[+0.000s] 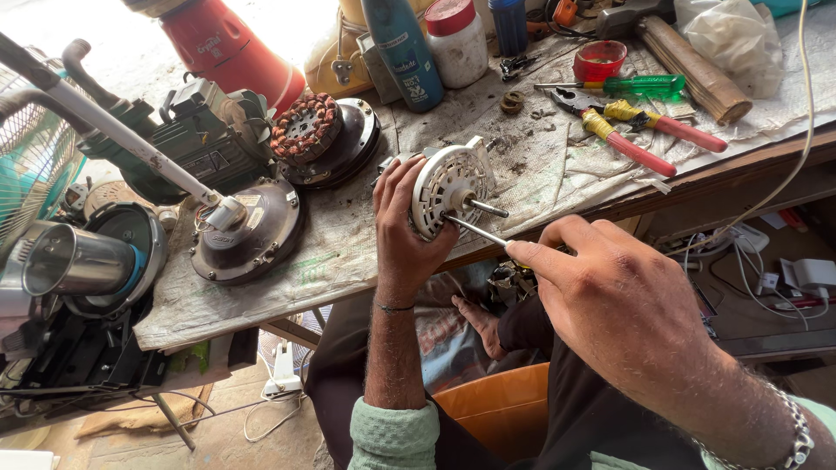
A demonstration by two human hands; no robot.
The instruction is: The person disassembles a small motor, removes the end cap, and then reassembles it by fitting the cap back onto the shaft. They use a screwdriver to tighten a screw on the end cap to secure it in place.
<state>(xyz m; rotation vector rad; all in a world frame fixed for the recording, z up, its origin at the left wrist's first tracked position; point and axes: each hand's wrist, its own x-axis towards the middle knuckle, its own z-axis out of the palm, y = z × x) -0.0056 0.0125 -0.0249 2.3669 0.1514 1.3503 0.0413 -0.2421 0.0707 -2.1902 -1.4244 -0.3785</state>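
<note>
My left hand [402, 233] grips a small round white fan motor housing [446, 184] with a steel shaft sticking out, held upright at the workbench edge. My right hand [610, 300] is closed on a screwdriver whose thin metal shank [475, 230] points into the face of the motor housing just below the shaft. The screwdriver's handle is hidden inside my fist.
A cloth-covered workbench [348, 252] carries a copper-wound stator [305, 128] in a dark motor shell, a ceiling fan motor with a rod [246, 231], red-handled pliers [640, 135], a green screwdriver [640, 85], a red cap, bottles and a jar. Cables and plugs lie at right.
</note>
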